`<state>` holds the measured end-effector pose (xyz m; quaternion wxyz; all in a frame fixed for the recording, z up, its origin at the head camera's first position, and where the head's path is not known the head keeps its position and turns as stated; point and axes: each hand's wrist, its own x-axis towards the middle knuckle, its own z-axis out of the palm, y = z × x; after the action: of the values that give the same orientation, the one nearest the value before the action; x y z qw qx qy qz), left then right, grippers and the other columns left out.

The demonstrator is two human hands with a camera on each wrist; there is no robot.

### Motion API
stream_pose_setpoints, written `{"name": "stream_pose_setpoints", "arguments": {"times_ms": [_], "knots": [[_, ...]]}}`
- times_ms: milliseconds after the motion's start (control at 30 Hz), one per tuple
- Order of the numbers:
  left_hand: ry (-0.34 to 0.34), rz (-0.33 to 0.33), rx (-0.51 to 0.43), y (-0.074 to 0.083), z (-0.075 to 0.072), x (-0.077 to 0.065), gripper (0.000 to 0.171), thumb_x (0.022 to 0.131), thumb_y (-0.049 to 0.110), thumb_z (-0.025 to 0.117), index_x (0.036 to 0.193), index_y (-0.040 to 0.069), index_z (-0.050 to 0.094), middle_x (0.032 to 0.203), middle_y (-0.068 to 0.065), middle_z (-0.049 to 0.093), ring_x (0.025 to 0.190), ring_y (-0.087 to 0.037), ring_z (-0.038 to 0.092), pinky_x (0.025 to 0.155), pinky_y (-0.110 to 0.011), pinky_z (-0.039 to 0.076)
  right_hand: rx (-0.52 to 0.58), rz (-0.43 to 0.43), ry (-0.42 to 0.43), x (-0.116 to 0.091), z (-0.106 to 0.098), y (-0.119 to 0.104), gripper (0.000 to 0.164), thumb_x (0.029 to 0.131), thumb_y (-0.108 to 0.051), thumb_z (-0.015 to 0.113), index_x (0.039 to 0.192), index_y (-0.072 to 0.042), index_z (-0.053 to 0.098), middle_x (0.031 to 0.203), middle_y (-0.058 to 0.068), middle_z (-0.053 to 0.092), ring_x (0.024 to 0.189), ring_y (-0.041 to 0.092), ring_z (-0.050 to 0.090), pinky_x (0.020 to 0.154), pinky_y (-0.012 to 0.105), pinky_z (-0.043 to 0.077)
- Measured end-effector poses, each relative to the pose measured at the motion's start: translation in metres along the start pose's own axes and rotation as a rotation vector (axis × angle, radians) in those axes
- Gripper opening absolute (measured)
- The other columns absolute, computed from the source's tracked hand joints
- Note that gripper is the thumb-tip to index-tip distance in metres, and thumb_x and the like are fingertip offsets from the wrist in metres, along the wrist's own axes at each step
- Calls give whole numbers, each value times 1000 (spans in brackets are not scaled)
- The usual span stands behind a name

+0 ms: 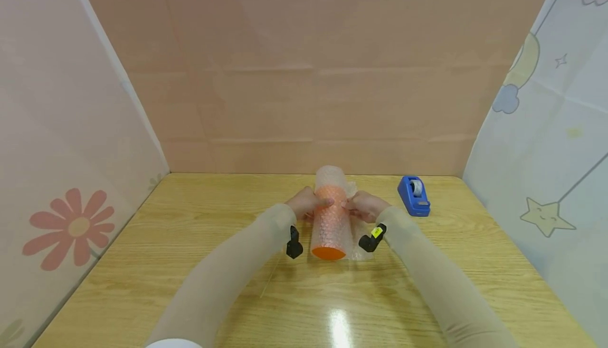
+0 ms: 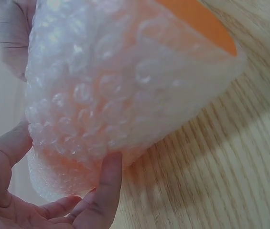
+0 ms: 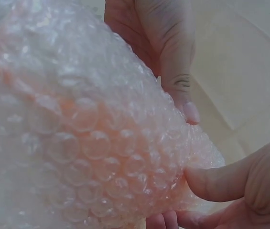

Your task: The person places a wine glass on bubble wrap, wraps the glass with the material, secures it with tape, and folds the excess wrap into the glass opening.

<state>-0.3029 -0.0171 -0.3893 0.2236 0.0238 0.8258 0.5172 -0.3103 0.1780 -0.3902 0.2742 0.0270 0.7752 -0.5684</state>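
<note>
An orange cylinder wrapped in bubble wrap lies lengthwise on the table, its flat orange end facing me. My left hand grips the roll from the left, thumb over the top. In the left wrist view its fingers touch the wrap's side. From the right, my right hand pinches the bubble wrap between thumb and fingers, as the right wrist view shows, with the thumb against the bubbles. A loose flap of wrap spreads on the table beneath the right hand.
A blue tape dispenser with a roll of clear tape stands right of the hands. The wooden table meets a tan backdrop behind and patterned side panels at left and right.
</note>
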Motion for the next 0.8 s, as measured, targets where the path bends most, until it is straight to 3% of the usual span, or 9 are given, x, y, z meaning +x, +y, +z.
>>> {"name": "stream_pose_setpoints", "arguments": {"times_ms": [367, 567, 800], "knots": [[0, -6, -2, 0, 0, 0, 59, 90, 35, 68, 128, -1, 42, 113, -12, 53, 88, -25, 59, 79, -43, 57, 55, 51, 0, -1, 1, -1, 15, 99, -3, 49, 87, -3, 59, 93, 4, 51, 86, 16, 50, 74, 21, 49], [0, -8, 5, 0, -1, 0, 60, 90, 36, 68, 129, -1, 42, 113, -12, 53, 88, -25, 59, 80, -43, 57, 109, 35, -49, -2, -1, 1, 18, 98, -3, 49, 82, -4, 57, 89, 4, 50, 80, 14, 48, 69, 22, 47], [-2, 0, 7, -1, -1, 1, 55, 90, 34, 68, 126, -1, 44, 109, -10, 54, 83, -23, 59, 79, -44, 57, 143, 80, -26, -2, 0, 1, 18, 101, -20, 46, 94, -4, 51, 94, 5, 46, 84, 15, 46, 71, 23, 45]]}}
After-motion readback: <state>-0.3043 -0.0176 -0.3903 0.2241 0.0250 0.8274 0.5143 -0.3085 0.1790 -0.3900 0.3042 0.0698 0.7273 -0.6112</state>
